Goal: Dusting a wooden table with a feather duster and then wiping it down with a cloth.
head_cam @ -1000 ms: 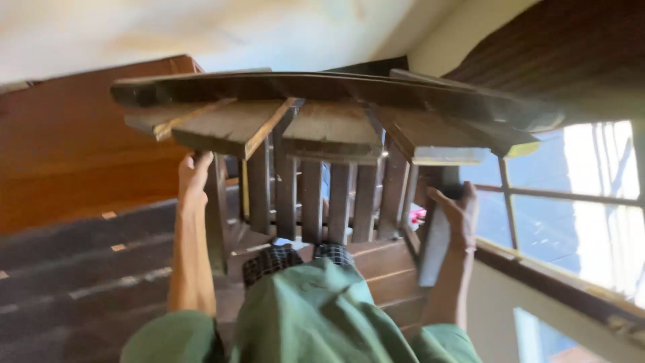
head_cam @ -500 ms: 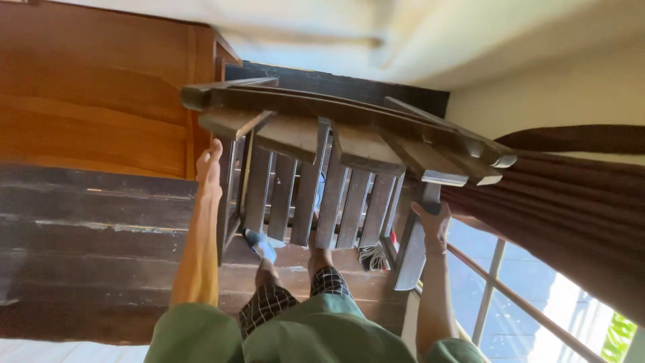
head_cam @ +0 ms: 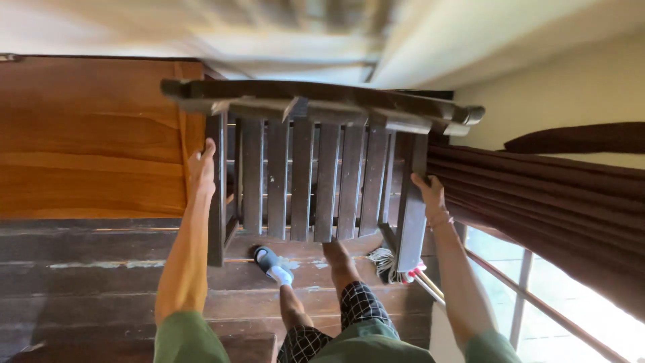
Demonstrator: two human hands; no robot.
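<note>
Item: dark wooden slatted chair (head_cam: 316, 168), carried raised in front of the person, seat slats facing the camera, legs pointing down toward the plank floor (head_cam: 87, 282).

Change from the earlier views: the chair stood squarer and nearer the orange-brown wall panel (head_cam: 94, 134); the brown curtain (head_cam: 537, 202) and window (head_cam: 537, 296) sat further to the right. Judged: the carry was continuing, with the chair not yet set down.

Left hand (head_cam: 201, 168): grip clenched on the chair's left upright. Right hand (head_cam: 430, 198): grip grasping the right leg.

Beneath: a foot in a grey slipper (head_cam: 269, 259); checked shorts (head_cam: 356, 309); a mop head with red fitting (head_cam: 396, 269) by the window.

Packages, labels, signs: none visible.
</note>
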